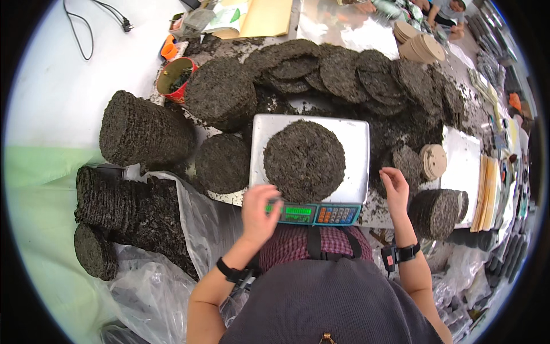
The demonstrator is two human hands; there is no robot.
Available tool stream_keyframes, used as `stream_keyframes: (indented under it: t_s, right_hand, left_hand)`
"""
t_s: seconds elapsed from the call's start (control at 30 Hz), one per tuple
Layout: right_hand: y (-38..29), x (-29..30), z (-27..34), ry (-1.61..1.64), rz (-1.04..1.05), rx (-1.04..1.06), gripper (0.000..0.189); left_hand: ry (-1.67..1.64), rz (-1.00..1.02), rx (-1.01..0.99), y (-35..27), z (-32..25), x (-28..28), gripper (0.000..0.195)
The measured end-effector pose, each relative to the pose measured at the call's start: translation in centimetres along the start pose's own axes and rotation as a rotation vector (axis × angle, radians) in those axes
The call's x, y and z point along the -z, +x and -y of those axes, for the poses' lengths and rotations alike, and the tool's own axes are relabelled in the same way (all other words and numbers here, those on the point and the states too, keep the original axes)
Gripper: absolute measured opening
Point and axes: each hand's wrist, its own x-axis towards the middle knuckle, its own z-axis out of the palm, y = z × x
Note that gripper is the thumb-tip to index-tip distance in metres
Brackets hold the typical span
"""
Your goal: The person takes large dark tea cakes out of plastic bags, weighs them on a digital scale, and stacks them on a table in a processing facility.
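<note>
A dark, round cake of what looks like dried seaweed (304, 161) lies flat on the steel pan of a digital weighing scale (355, 133). My left hand (260, 213) is at the scale's near left corner, its fingers apart and slightly curled, partly covering the lit green display (297, 211). Off the scale's right side, my right hand (395, 189) is raised with thumb and fingertips close together. Whether anything small is pinched there cannot be made out. Just beyond that hand are a broken piece of cake (407, 163) and a small stack of beige discs (433, 161).
Stacked dark cakes stand left (144, 129) and right (434, 214), with overlapping ones (343, 75) behind the scale. A red tin (177, 79) holds dark scraps. Clear plastic sheeting (150, 279) hangs at lower left. A power cord (88, 30) and a seated person (447, 17) are farther off.
</note>
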Motion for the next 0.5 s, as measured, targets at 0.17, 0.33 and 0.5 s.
stream_keyframes:
  t_s: [0.17,0.33,0.5]
  right_hand:
    - [0.8,-4.4,4.0,-0.427,0.065,0.174,0.019]
    - [2.6,-9.4,4.7,-0.701,0.143,0.273,0.041]
    - [1.9,-11.0,4.2,-0.369,0.005,0.168,0.049]
  left_hand:
    - [0.170,-0.184,0.091,3.4,2.9,2.6,0.038]
    - [-0.136,0.086,0.360,6.3,5.0,-2.5,0.056]
    - [0.049,0.020,0.273,6.0,3.1,-6.8,0.063]
